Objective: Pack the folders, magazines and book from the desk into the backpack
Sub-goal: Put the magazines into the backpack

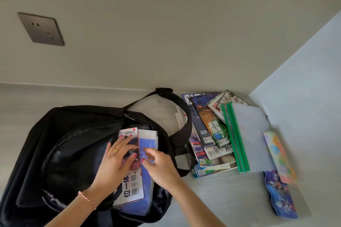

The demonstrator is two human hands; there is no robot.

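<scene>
A black backpack (60, 153) lies open on the desk at the left. In its opening sit a magazine (132, 186) with a white and red cover and a blue folder (147, 145) beside it. My left hand (118, 158) rests flat on the magazine, fingers spread. My right hand (158, 166) hovers over the blue folder with fingers loosely apart; whether it touches the folder is unclear. To the right of the bag lies a stack of magazines (210, 134). A clear folder with green spine bars (247, 138) lies on that stack.
The bag's black strap (182, 116) loops over the left edge of the magazine stack. Two colourful pouches (280, 191) lie at the far right near the side wall. A wall socket (41, 28) is on the back wall. Bare desk shows in front of the stack.
</scene>
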